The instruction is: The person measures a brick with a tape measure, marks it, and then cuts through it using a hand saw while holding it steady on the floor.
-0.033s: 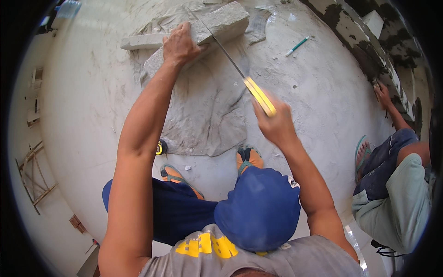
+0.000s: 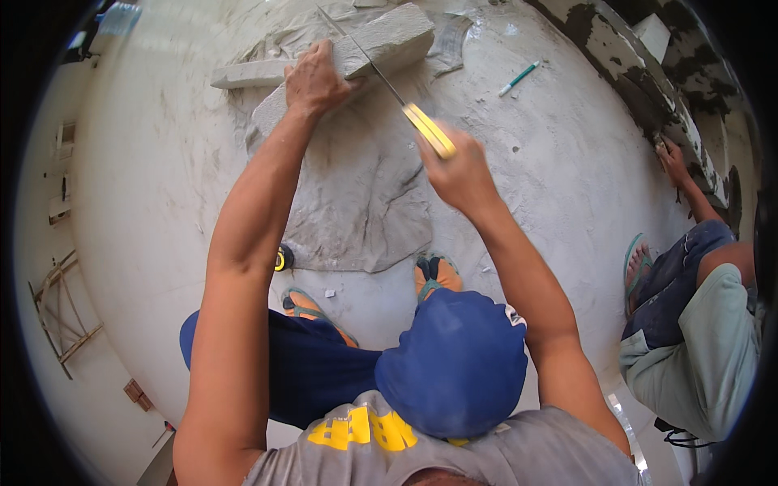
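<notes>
So, the right hand (image 2: 458, 166) wraps blurred fingers around a yellow-handled metal saw (image 2: 428, 130), its blade crossing a rough pale-grey block (image 2: 397, 36) over a crumpled grey sheet (image 2: 356, 215). The left hand (image 2: 316, 83) rests on the block, thumb spread from the fingers.

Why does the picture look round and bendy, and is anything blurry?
Head view: the fisheye lens bends straight edges and leaves black corners; head view again: the right hand and yellow saw handle look smeared, while the left hand looks sharper.
</notes>
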{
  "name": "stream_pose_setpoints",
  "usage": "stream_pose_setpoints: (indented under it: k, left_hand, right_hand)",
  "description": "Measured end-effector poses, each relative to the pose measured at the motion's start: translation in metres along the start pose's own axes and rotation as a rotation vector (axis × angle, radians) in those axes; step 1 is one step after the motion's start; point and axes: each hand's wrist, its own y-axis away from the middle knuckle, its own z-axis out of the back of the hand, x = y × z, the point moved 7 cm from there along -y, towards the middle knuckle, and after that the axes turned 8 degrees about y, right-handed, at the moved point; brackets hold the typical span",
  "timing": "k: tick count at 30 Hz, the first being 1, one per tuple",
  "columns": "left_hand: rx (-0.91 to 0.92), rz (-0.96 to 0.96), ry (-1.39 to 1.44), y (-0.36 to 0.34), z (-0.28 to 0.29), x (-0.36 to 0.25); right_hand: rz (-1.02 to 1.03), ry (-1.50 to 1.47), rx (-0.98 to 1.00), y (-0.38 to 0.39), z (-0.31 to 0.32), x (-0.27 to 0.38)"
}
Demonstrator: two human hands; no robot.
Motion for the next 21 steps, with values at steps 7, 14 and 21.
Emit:
stream_pose_setpoints:
  k: [7, 14, 21]
  left_hand:
    - [-0.011, 0.024, 0.019, -0.006, 0.004, 0.035]
    - [0.026, 0.024, 0.017, 0.002, -0.002, 0.01]
    - [-0.006, 0.035, 0.033, -0.008, 0.005, 0.039]
  right_hand:
    - [-0.129, -0.102, 0.072, 0.063, 0.013, 0.0]
    - [-0.101, -0.042, 0.048, 0.035, 0.003, -0.005]
    - [-0.132, -0.096, 0.083, 0.037, -0.003, -0.003]
